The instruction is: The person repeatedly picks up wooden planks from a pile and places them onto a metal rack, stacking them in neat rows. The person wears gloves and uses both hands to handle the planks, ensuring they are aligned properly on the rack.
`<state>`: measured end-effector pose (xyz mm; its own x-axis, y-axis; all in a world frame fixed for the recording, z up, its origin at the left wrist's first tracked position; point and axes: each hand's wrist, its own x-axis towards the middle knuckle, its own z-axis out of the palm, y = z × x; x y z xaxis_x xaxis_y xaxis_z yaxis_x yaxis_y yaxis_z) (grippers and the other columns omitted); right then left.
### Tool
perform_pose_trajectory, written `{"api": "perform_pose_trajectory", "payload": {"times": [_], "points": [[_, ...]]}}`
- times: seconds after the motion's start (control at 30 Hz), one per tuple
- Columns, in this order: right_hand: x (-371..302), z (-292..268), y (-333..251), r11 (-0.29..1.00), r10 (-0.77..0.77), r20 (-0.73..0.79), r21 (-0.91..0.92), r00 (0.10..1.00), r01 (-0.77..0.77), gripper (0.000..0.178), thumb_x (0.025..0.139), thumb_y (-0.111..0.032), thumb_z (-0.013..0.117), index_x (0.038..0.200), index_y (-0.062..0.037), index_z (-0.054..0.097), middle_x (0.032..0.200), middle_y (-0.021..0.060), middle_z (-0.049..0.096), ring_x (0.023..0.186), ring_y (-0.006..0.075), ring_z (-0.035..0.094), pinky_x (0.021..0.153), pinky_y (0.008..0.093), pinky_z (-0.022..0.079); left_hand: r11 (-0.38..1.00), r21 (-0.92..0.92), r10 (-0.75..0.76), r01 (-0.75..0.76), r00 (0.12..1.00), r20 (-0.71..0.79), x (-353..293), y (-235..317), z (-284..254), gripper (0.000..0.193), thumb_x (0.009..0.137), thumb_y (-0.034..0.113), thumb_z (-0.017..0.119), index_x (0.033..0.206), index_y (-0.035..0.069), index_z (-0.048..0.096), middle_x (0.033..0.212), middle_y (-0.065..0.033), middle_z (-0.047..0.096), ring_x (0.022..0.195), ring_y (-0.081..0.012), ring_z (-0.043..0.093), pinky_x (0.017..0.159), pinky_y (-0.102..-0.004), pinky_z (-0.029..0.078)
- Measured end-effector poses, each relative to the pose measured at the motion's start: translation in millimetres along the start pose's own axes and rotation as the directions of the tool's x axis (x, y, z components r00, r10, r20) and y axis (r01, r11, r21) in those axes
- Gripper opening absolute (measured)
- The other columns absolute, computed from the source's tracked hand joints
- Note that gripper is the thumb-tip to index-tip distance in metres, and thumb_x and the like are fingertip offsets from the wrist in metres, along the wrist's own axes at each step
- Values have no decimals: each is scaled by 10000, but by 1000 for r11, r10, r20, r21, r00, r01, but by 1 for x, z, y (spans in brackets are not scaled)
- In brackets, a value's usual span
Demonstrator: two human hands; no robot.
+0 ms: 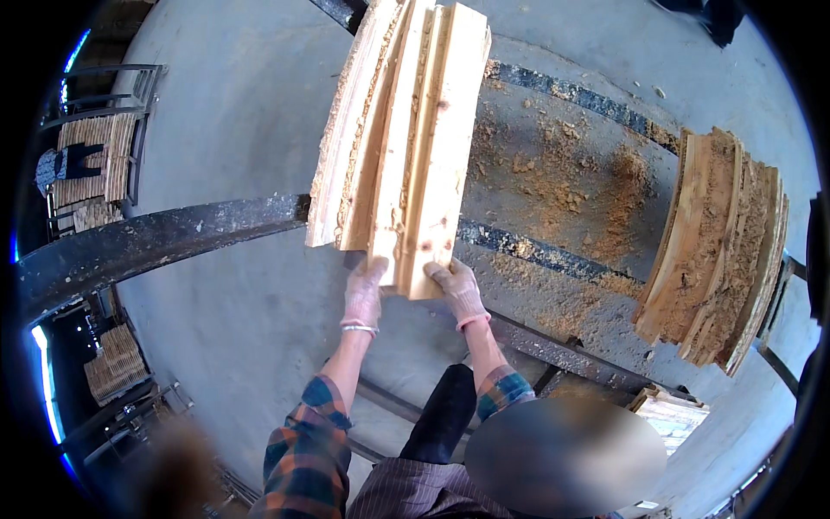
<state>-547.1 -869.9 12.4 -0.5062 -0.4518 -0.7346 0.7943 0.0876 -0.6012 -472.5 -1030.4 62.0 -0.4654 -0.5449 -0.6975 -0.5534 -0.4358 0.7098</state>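
Both my gloved hands hold up a bundle of pale rough-sawn wooden slats, several boards side by side, lifted in front of me. My left hand grips the bundle's near end from below on the left. My right hand grips the same end on the right. The boards stretch away from me above a dark metal rail. My sleeves are plaid.
A second stack of slats dusted with sawdust lies at right on a metal frame. Sawdust covers the grey concrete floor between two rails. Racks of stacked boards stand far left, another pile lower left.
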Motion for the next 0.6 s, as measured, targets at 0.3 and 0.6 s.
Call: {"api": "perform_pose_trajectory", "payload": {"times": [0.3,0.6], "points": [[-65,-45,-8,904,-292,105,356,951,238,793,749,-343,807,1335,46,440,1167,95,603,1048,175,568,916,292,458,930,205,260,-305,941,216,-111,-13,68,648,810,449,730,1231,10,505,959,19,559,824,-74,483,700,-229,420],[-210,-83,-79,901,-187,-248,342,951,266,931,612,-370,842,1296,123,448,1138,160,620,1003,220,623,837,300,543,956,-280,91,90,814,574,-196,-26,109,885,727,389,813,1348,-65,375,1204,-130,567,997,-173,591,817,-287,519]]}}
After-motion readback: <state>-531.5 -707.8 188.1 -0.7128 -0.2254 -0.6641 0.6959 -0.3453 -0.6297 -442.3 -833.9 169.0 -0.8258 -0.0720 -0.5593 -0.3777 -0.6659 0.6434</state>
